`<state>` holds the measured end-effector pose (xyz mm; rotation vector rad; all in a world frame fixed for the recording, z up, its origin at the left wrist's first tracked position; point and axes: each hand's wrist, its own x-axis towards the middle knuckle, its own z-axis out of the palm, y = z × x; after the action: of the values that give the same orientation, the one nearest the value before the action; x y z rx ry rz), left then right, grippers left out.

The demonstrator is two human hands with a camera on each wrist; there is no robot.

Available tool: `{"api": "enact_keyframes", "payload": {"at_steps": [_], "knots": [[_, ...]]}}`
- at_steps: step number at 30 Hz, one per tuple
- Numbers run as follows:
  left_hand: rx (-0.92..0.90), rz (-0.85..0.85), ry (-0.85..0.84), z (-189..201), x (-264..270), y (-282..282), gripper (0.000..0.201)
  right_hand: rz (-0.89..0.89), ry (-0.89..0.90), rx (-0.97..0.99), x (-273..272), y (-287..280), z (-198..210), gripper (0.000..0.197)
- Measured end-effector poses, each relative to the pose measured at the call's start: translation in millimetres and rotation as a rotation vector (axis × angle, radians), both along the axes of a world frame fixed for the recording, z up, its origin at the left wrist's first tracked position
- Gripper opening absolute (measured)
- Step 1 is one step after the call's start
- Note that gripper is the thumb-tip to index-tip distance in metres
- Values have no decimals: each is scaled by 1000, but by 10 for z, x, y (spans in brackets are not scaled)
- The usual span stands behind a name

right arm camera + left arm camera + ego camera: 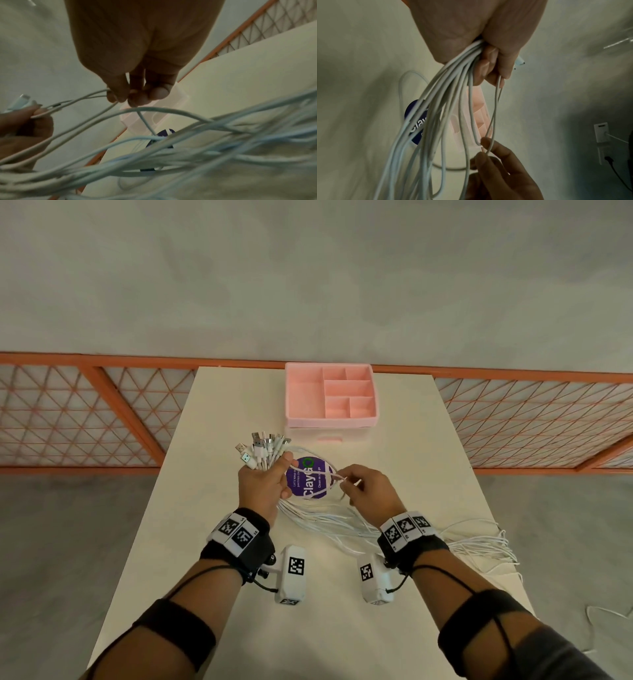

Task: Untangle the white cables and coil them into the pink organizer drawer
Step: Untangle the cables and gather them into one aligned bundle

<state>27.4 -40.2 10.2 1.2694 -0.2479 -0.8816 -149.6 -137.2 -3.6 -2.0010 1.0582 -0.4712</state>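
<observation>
Left hand [263,482] fisted round a bundle of thin white rubbery cables [436,108], metal-tipped plugs [262,450] fanned above the knuckles. Right hand [371,491] has fingers [120,94] pinching one slim loop drawn sideways from the bundle. Slack strands trail over the cream worktop [394,628] toward its right edge. Pink plastic compartmented organizer drawer [330,397] sits beyond, no cable in its top tray. Round purple sticker [310,482] lies under the loop.

Risk: tugging the loop likely cinches the tangle; smooth cords may slip the fist; trailing slack could slide off the edge.
</observation>
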Motion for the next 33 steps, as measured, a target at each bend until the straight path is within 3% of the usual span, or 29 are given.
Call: {"api": "enact_keyframes", "payload": {"at_steps": [2, 5, 8, 10, 11, 14, 16, 18, 20, 23, 26, 30, 33], "knots": [[-5, 11, 8, -11, 22, -1, 4, -26, 16, -40, -68, -15, -38, 12], [-19, 24, 27, -7, 33, 11, 4, -69, 223, -149, -197, -115, -156, 7], [-27, 21, 48, 7, 37, 20, 4, -168, 425, -57, -387, -235, -220, 13], [-30, 11, 36, 11, 33, 31, 5, -242, 416, 3, -488, -318, -209, 15], [-30, 10, 34, 9, 31, 35, 5, -306, 301, 79, -523, -362, -178, 16], [-2, -14, 59, -34, 43, 31, 5, -521, -363, 397, -602, -451, 65, 25], [55, -64, 48, -68, 31, 15, 8, -602, -720, 449, -640, -523, 337, 17], [105, -129, 23, -81, -23, 3, 19, -622, -873, 386, -655, -612, 582, 10], [109, -189, 2, -59, -92, -9, 20, -652, -898, 247, -706, -733, 734, 14], [87, -201, 12, -13, -110, -11, 10, -748, -838, -7, -926, -877, 905, 35], [76, -148, 18, -38, -28, 16, 9, -867, -666, -176, -1326, -979, 995, 57], [104, -78, 33, -116, 22, 58, 23, -1005, -384, -149, -1951, -1108, 728, 64], [116, -67, 43, -126, 4, 54, 27, -1070, -105, 52, -2320, -1092, 383, 69]]}}
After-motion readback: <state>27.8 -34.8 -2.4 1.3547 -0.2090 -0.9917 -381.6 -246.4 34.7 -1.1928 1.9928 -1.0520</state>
